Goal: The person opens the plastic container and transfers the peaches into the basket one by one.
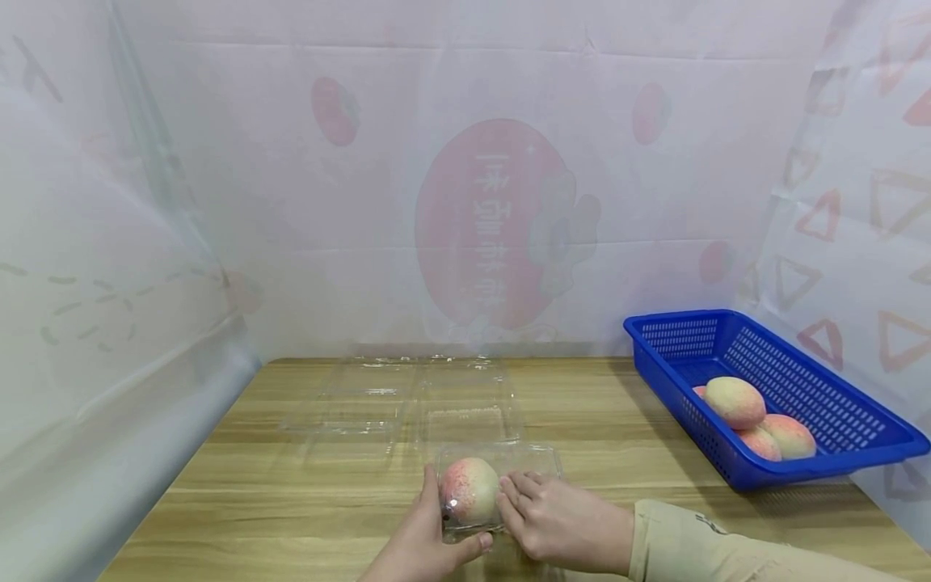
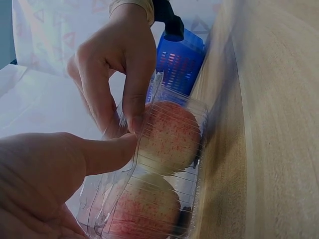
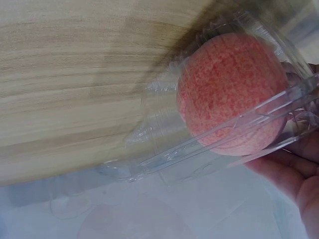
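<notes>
A clear plastic clamshell box (image 1: 545, 461) with peaches in it lies at the table's front. In the left wrist view its lid is down over two pink and pale yellow peaches, a farther peach (image 2: 169, 137) and a nearer peach (image 2: 144, 206). My left hand (image 1: 429, 529) grips the box's left end, thumb along the front rim. With thumb and fingers, my right hand (image 2: 117, 69) pinches the rim at the other end. From the head only one peach (image 1: 470, 491) shows; the right hand covers the other. The right wrist view shows a peach (image 3: 232, 94) behind the plastic close up.
Behind the box stand two more clear plastic boxes, a left one (image 1: 356, 427) and a right one (image 1: 469, 404). A blue slotted basket (image 1: 676, 404) at the right holds several peaches (image 1: 735, 402). Printed white sheeting (image 1: 254, 162) rises around the wooden table (image 1: 240, 501).
</notes>
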`<state>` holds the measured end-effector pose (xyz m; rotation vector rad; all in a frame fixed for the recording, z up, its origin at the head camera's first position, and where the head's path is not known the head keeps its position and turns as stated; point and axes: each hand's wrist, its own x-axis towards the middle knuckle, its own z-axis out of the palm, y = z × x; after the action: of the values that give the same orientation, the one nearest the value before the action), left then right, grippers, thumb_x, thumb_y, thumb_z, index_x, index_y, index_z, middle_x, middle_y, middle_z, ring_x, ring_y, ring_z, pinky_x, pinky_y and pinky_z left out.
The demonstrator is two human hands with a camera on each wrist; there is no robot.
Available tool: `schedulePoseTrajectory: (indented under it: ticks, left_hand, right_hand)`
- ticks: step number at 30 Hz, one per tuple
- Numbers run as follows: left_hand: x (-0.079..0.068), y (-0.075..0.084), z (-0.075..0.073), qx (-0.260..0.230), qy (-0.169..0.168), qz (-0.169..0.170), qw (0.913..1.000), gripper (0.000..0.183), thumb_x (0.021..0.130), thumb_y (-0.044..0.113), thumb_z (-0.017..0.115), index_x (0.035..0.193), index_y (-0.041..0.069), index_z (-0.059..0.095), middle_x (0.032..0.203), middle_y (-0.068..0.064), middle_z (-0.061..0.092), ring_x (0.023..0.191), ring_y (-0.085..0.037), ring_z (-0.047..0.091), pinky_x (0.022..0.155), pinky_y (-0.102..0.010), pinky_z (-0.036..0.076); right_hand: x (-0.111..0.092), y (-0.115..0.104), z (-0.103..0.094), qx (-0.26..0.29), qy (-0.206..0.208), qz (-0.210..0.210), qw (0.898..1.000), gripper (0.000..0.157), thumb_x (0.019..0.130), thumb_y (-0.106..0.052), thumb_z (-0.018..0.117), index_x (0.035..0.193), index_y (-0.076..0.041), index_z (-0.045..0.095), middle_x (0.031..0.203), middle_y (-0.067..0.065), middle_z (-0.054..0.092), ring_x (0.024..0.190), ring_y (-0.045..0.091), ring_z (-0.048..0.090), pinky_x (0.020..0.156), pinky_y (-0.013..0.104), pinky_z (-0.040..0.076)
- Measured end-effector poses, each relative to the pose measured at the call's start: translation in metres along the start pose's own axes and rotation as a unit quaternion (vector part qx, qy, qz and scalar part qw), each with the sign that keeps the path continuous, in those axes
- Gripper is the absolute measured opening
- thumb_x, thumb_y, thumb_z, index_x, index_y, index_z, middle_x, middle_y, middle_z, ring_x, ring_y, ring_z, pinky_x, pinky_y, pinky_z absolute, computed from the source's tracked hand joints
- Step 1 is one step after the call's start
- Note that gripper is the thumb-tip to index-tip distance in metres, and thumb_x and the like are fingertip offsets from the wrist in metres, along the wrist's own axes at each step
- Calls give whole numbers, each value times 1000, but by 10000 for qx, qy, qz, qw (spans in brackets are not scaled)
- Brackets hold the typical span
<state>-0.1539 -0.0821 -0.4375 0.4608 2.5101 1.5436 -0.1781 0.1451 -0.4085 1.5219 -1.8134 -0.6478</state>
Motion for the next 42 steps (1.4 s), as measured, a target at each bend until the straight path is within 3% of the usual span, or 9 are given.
schedulePoseTrajectory:
  ticks: [14, 29, 35, 42]
  left_hand:
    - [1, 1, 0, -190, 150, -212, 9995, 126, 74, 27, 89, 146, -19, -3, 137, -46, 35, 124, -54, 43, 100, -69, 32]
    - [2, -3, 6, -28, 297, -61, 9995, 117, 83, 35, 79, 144, -21, -4, 139, -49, 26, 129, -56, 34, 102, -67, 30]
    - [3, 0, 6, -20, 277, -167, 9995, 115, 85, 34, 78, 144, -21, -3, 138, -49, 28, 127, -56, 37, 101, -67, 32]
    - [3, 3, 6, 132, 478, -240, 9985, 111, 83, 34, 79, 143, -24, 6, 135, -48, 34, 121, -55, 45, 96, -67, 38]
  right_hand:
    - [2, 2, 3, 70, 374, 49, 9993, 50, 100, 5, 18, 101, 2, 68, 96, 14, 72, 88, 22, 70, 78, 30, 57]
    - [1, 5, 7, 371, 725, 181, 9965, 45, 101, 3, 21, 98, 2, 65, 96, 13, 72, 87, 21, 69, 78, 28, 57]
    - [0, 5, 8, 750, 867, 351, 9928, 40, 104, -8, 27, 97, 2, 64, 95, 14, 72, 87, 22, 69, 78, 28, 57]
    - [-1, 6, 10, 1174, 954, 521, 9871, 35, 102, -12, 32, 95, 1, 64, 95, 15, 72, 88, 22, 70, 79, 27, 56]
